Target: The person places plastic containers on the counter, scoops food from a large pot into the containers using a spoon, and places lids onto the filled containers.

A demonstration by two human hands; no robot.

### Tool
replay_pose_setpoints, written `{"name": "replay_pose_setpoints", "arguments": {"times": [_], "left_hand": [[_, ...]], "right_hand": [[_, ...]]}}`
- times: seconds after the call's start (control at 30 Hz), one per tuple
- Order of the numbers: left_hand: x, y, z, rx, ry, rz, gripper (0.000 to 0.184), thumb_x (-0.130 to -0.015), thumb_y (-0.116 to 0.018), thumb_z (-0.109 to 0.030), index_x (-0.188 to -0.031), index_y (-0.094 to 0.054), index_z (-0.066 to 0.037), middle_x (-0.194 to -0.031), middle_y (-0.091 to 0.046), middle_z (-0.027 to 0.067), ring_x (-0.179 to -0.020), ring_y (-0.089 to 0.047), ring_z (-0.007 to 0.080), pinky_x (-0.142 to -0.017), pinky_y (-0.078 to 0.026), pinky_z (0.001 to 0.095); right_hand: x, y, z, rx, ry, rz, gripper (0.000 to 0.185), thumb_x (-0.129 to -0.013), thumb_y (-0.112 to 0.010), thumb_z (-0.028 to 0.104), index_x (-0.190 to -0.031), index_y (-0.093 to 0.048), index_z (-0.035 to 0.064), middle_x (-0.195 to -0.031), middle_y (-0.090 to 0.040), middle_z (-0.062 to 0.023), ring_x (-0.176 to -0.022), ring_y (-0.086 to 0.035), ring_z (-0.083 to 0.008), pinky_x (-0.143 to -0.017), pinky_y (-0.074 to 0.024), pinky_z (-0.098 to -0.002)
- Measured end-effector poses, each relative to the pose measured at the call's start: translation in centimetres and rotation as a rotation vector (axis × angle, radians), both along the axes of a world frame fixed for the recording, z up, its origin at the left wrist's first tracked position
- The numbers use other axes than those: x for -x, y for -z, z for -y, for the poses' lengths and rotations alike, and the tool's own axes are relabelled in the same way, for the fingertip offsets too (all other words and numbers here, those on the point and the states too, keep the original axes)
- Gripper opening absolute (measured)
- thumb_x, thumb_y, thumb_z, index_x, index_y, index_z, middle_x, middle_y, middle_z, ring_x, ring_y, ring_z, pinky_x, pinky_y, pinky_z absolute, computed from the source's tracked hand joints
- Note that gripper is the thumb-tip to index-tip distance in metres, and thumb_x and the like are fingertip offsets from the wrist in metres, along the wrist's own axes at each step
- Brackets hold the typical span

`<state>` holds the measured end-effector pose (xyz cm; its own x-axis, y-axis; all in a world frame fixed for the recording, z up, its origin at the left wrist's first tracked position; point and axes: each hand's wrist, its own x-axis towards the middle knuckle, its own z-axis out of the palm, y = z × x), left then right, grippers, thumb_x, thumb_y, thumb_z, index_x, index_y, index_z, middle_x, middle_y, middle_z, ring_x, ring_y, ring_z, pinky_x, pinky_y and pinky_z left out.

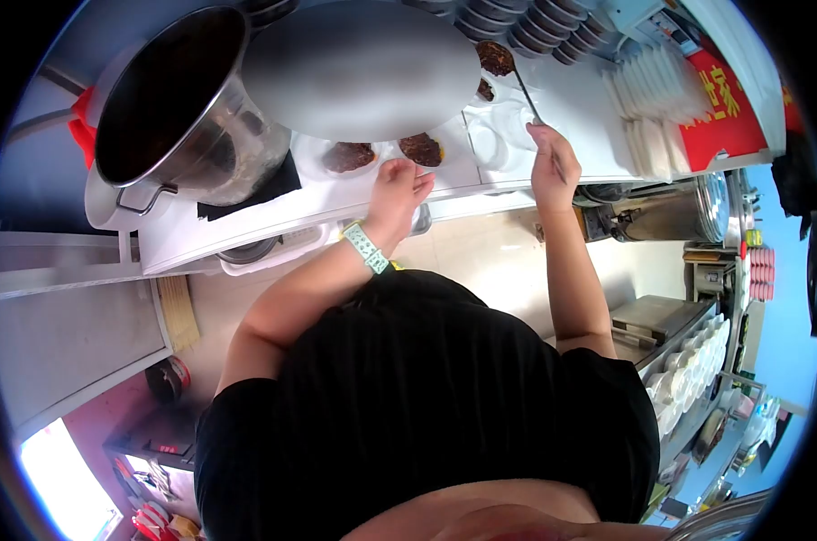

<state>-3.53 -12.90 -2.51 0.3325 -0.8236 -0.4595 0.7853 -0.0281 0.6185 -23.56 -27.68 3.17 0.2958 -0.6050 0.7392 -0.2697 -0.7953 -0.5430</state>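
My right hand (554, 167) is closed around the handle of a ladle (528, 96). Dark red-brown, chunky sauce (496, 58) fills the ladle's bowl, which is held over the white counter. My left hand (399, 194), with a patterned band on its wrist, has its fingers apart at the near side of a clear dish with dark sauce (422, 150). Whether the fingertips touch that rim I cannot tell. Another portion of sauce (350, 157) lies to the left. Clear round dishes (490, 146) sit to the right. A grey blur hides the counter's middle.
A large steel pot (212, 149) stands on the left on a black mat (278, 191). Stacked bowls (553, 25) line the back. Stacks of white containers (656, 99) stand at right beside a red sign (720, 108). Behind me, a shelf holds white cups (688, 374).
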Motion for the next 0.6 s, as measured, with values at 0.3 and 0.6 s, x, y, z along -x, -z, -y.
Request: {"name": "replay_pose_setpoints", "arguments": {"times": [0.3,0.6], "left_hand": [[0.2,-1.5,-1.1,-0.026,-0.038,-0.037,0.017,-0.101,-0.053,-0.015,-0.112,-0.043,-0.006,-0.104,-0.054,0.0091,-0.1,-0.062,0.0294,-0.095,-0.053,0.0432],[-1.5,-3.0,-3.3,0.008,-0.006,-0.087,0.015,-0.095,-0.05,-0.004,-0.108,-0.044,-0.007,-0.1,-0.054,0.0087,-0.096,-0.062,0.0281,-0.093,-0.054,0.0433]], "right_hand": [[-6.3,-1.2,-2.5,-0.38,-0.147,0.193,0.018,-0.102,-0.053,0.006,-0.106,-0.063,-0.0081,-0.105,-0.068,-0.0144,-0.097,-0.07,-0.0225,-0.091,-0.0534,-0.0288],[-9.2,-0.7,-2.3,-0.084,-0.164,-0.178,0.014,-0.092,-0.06,-0.003,-0.103,-0.068,-0.0006,-0.098,-0.07,-0.0141,-0.091,-0.069,-0.0245,-0.079,-0.0543,-0.0293]]}}
